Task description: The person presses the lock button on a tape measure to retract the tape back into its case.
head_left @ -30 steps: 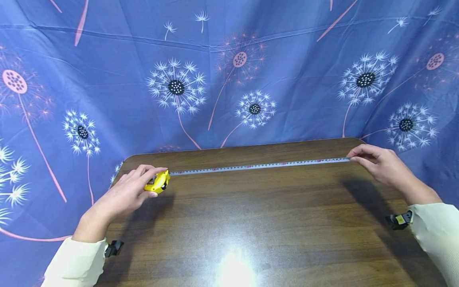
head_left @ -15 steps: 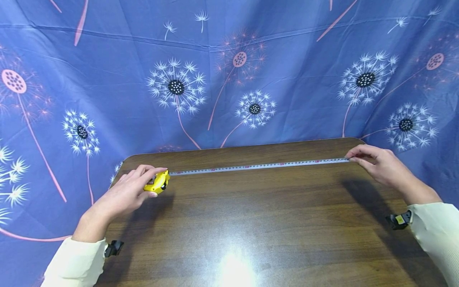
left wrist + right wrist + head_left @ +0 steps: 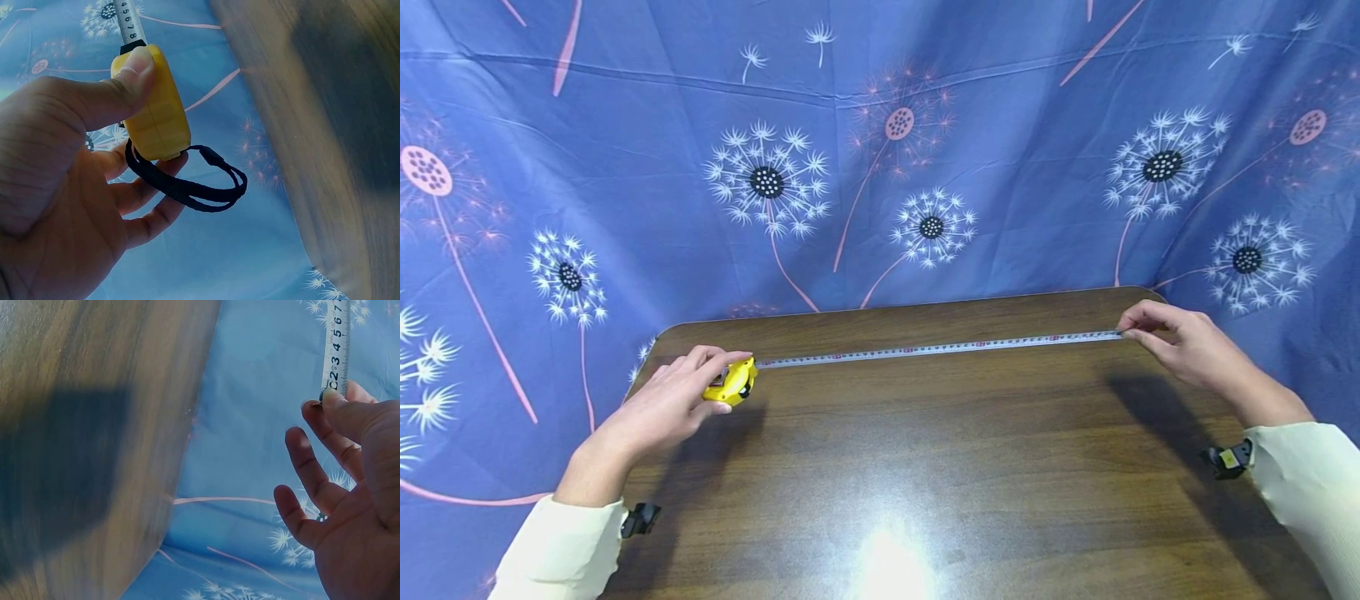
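Observation:
My left hand (image 3: 658, 400) grips the yellow case of a tape measure (image 3: 735, 381) at the left of the head view. In the left wrist view the thumb lies along the yellow case (image 3: 159, 115), and a black wrist strap (image 3: 187, 187) loops from its lower end. A white metal blade (image 3: 940, 347) with black and red marks runs straight across from the case to the right. At its far end my right hand (image 3: 1198, 346) pinches the tip. The right wrist view shows the blade's end (image 3: 336, 356) between thumb and finger, the other fingers spread apart.
Beneath both hands lies a brown wood-grain table (image 3: 925, 450) with a bright glare spot near the front. A blue cloth (image 3: 1037, 192) with dandelion prints hangs behind and at the sides. Black wrist cameras (image 3: 640, 519) sit at both pale sleeves.
The right hand has moved slightly left with the blade's end. The exposed blade is a little shorter, its red marks shifted toward the case. The left hand stays nearly still.

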A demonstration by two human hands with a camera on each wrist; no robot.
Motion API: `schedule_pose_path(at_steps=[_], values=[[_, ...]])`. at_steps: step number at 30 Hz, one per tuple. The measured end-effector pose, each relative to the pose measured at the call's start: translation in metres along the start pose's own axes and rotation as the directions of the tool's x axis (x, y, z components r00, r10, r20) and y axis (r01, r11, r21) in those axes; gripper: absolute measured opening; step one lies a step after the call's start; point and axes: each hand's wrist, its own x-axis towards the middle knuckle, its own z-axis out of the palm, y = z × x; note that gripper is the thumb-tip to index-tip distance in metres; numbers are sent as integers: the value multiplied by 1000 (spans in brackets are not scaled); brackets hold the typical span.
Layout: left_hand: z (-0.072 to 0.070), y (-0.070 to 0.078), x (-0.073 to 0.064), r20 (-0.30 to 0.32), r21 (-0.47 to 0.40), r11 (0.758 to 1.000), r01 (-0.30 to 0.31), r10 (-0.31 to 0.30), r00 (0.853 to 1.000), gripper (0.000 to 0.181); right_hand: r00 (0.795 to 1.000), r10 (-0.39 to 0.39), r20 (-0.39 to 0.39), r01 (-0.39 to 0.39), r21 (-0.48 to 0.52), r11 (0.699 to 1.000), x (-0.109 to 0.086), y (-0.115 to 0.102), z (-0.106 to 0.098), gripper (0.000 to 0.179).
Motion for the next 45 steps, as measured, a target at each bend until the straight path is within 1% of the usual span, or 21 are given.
schedule_pose_path(at_steps=[6, 13, 23, 29, 37, 45], values=[[-1, 0, 1, 8, 2, 1000, 6, -6, 1000, 74, 1000, 25, -4, -25, 10, 1000, 1, -2, 1, 34], [0, 0, 1, 13, 3, 1000, 7, -7, 1000, 74, 1000, 10, -11, -9, 16, 1000, 2, -2, 2, 34], [1, -1, 3, 6, 1, 1000, -8, 8, 1000, 74, 1000, 18, -5, -18, 10, 1000, 4, -9, 4, 34], [1, 0, 3, 10, -2, 1000, -2, 2, 1000, 74, 1000, 12, -10, -12, 17, 1000, 4, -11, 3, 34], [2, 2, 4, -1, -11, 1000, -20, 20, 1000, 74, 1000, 5, -5, -5, -11, 1000, 6, -14, 4, 36], [2, 1, 6, 6, -6, 1000, -15, 15, 1000, 74, 1000, 0, -9, 0, -21, 1000, 6, -14, 4, 36]])
